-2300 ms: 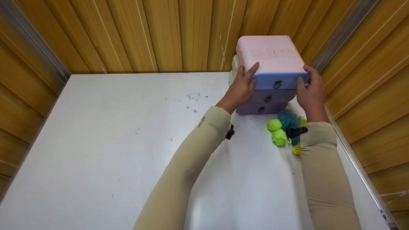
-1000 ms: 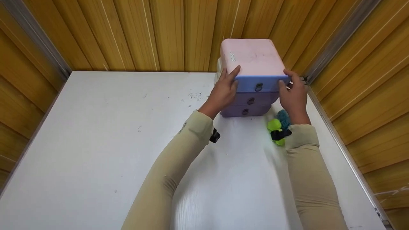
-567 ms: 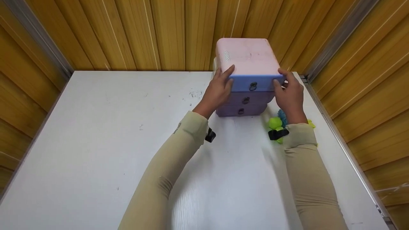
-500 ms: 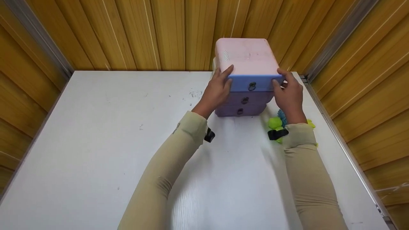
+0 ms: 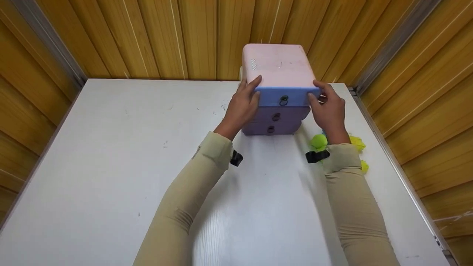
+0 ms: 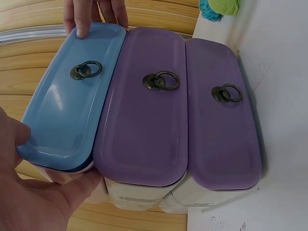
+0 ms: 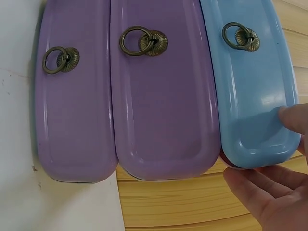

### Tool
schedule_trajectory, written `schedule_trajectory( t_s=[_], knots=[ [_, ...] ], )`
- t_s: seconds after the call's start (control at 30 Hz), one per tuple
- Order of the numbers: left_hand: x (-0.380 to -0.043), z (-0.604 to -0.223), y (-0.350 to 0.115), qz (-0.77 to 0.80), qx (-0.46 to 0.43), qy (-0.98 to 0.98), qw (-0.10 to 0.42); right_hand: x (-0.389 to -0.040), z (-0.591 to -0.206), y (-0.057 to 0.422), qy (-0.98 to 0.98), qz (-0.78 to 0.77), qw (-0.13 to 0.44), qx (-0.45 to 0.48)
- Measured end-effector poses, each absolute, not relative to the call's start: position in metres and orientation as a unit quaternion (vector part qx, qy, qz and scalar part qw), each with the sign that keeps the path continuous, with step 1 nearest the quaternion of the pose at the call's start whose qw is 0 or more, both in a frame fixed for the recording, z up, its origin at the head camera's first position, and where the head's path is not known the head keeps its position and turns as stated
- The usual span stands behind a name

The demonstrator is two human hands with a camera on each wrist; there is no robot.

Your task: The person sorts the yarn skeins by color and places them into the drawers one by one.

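A small three-tier drawer unit [image 5: 279, 66] stands near the back of the table, with a pink top box, a blue top drawer front [image 6: 67, 96] and two purple drawer fronts [image 7: 163, 96] below. Each front carries a bronze ring pull, and all three drawers look closed. My left hand [image 5: 241, 107] grips the top box at its left front corner, thumb at the blue front and fingers along the pink side. At the right front corner my right hand [image 5: 329, 111] holds the same box, thumb on the blue front.
Right of the unit, partly hidden by my right forearm, lie lime-green yarn balls [image 5: 318, 141] and yellow yarn [image 5: 357, 143]. Teal yarn [image 6: 210, 10] shows in the left wrist view. Wood-grain panels [image 5: 199, 37] rise behind and right of the white table [image 5: 111, 166].
The drawer unit has moved left across the table with both hands gripping it, away from the yarn. My right forearm now covers most of the teal yarn in the head view.
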State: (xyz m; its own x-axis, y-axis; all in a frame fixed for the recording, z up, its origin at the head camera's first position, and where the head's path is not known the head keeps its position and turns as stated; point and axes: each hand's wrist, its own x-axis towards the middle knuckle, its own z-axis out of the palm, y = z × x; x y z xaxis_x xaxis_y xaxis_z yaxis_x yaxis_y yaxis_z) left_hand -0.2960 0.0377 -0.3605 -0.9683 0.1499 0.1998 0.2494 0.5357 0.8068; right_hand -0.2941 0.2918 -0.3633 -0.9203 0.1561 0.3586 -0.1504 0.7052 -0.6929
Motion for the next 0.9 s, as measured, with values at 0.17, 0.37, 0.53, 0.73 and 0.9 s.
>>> schedule_trajectory(
  t_s=[0.17,0.37,0.53,0.73,0.9],
  knots=[
    [-0.293,-0.360,0.033,-0.468,-0.105,-0.876,0.052,-0.293,-0.364,0.288,-0.902,0.382,0.200,-0.001],
    [-0.289,-0.362,0.020,-0.471,-0.092,-0.876,0.055,-0.291,-0.364,0.279,-0.902,0.382,0.200,0.014],
    [-0.284,-0.362,0.008,-0.468,-0.091,-0.877,0.061,-0.289,-0.364,0.270,-0.895,0.390,0.213,0.036],
    [-0.279,-0.360,-0.010,-0.464,-0.081,-0.880,0.061,-0.289,-0.366,0.258,-0.891,0.401,0.206,0.061],
    [-0.277,-0.360,-0.023,-0.470,-0.078,-0.877,0.061,-0.287,-0.365,0.248,-0.890,0.405,0.197,0.066]
  ],
)
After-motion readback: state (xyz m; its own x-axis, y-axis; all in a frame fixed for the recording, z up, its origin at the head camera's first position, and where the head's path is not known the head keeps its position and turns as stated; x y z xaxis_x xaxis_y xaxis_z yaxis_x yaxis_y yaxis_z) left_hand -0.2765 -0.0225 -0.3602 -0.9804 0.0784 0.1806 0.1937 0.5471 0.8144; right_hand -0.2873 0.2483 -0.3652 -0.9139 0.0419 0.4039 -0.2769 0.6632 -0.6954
